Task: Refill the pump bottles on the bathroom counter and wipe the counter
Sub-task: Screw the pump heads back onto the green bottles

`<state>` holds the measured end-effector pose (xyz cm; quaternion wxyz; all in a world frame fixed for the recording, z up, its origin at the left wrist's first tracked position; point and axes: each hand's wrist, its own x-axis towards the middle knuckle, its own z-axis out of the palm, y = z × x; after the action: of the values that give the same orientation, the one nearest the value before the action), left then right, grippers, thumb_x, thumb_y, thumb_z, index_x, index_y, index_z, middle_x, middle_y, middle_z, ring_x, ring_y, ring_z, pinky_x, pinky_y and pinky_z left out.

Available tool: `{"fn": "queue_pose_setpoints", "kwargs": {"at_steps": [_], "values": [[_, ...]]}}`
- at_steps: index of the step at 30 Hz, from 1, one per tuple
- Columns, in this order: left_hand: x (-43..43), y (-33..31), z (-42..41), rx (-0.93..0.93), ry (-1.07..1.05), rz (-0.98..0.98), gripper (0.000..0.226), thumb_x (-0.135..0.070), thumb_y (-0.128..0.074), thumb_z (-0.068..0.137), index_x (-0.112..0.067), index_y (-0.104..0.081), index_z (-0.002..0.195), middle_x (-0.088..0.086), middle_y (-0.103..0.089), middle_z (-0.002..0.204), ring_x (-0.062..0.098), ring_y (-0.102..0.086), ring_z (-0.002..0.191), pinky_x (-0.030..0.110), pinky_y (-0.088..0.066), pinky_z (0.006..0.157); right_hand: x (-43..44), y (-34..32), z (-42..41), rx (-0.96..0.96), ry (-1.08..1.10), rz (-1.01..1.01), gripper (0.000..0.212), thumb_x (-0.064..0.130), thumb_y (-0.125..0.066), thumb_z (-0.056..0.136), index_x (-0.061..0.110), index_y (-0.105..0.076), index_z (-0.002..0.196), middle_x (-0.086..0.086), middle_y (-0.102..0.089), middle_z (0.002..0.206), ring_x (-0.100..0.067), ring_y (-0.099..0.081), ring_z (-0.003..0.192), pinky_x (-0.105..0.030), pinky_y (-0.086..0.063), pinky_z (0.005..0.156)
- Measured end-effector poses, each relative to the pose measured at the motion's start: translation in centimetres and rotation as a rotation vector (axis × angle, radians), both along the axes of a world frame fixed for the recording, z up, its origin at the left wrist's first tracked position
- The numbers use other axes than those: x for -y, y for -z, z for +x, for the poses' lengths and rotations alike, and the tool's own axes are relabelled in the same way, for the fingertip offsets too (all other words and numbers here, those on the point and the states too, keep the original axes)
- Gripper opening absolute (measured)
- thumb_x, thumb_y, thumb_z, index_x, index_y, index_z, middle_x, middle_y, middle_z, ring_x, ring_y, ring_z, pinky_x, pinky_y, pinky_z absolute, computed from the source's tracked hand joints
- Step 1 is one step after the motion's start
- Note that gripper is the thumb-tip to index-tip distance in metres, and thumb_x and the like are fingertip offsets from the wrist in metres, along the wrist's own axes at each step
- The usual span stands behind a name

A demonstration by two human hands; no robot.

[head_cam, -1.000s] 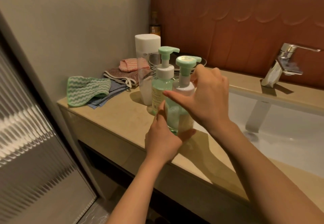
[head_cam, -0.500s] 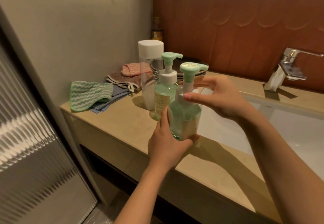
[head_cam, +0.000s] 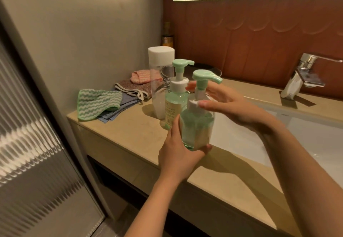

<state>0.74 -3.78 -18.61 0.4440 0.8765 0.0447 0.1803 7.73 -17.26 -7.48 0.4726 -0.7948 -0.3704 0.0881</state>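
Note:
My left hand (head_cam: 178,155) grips the base of a clear pump bottle (head_cam: 196,125) of green liquid with a mint pump head, held just above the beige counter (head_cam: 130,131). My right hand (head_cam: 228,105) curls around its white collar below the pump, thumb in front and fingers behind. A second pump bottle (head_cam: 176,101) with a label stands behind it on the counter. A tall clear bottle with a white cap (head_cam: 160,80) stands further back.
Folded cloths lie at the counter's back left: a green-striped cloth (head_cam: 96,103), a blue one, a brown towel (head_cam: 133,88) and a pink one. A white sink basin (head_cam: 306,136) and chrome tap (head_cam: 304,75) are at the right. A ribbed glass door (head_cam: 27,144) is at the left.
My right hand dropped from over the pump head to the collar beneath it. My left hand keeps its hold on the bottle's base. The view shifted slightly.

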Motion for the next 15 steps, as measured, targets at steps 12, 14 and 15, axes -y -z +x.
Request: {"fn": "queue_pose_setpoints", "kwargs": {"at_steps": [12, 14, 15], "values": [[0.1, -0.1, -0.1, -0.013, -0.005, -0.009, 0.112, -0.054, -0.078, 0.062, -0.034, -0.009, 0.148, -0.008, -0.043, 0.142, 0.016, -0.047, 0.124, 0.036, -0.045, 0.097, -1.8, -0.5, -1.5, 0.375, 0.413, -0.016, 0.044, 0.06, -0.072, 0.049, 0.032, -0.054, 0.079, 0.019, -0.05, 0.082, 0.003, -0.046, 0.079, -0.017, -0.036, 0.063], [0.2, -0.1, 0.0, -0.022, -0.013, -0.019, 0.112, -0.054, -0.079, 0.061, -0.035, -0.011, 0.147, -0.008, -0.044, 0.142, 0.016, -0.047, 0.125, 0.038, -0.046, 0.097, -2.3, 0.1, -1.3, 0.449, 0.506, -0.059, 0.047, 0.058, -0.076, 0.057, 0.026, -0.053, 0.083, 0.017, -0.045, 0.08, 0.0, -0.042, 0.076, -0.018, -0.033, 0.061], [0.2, -0.1, 0.0, -0.024, -0.016, -0.026, 0.112, -0.055, -0.079, 0.061, -0.035, -0.012, 0.147, -0.009, -0.045, 0.141, 0.017, -0.048, 0.124, 0.039, -0.046, 0.097, -2.5, 0.3, -1.3, 0.495, 0.542, -0.102, 0.05, 0.061, -0.074, 0.06, 0.023, -0.054, 0.086, 0.016, -0.044, 0.079, -0.004, -0.042, 0.077, -0.021, -0.033, 0.062]]}}
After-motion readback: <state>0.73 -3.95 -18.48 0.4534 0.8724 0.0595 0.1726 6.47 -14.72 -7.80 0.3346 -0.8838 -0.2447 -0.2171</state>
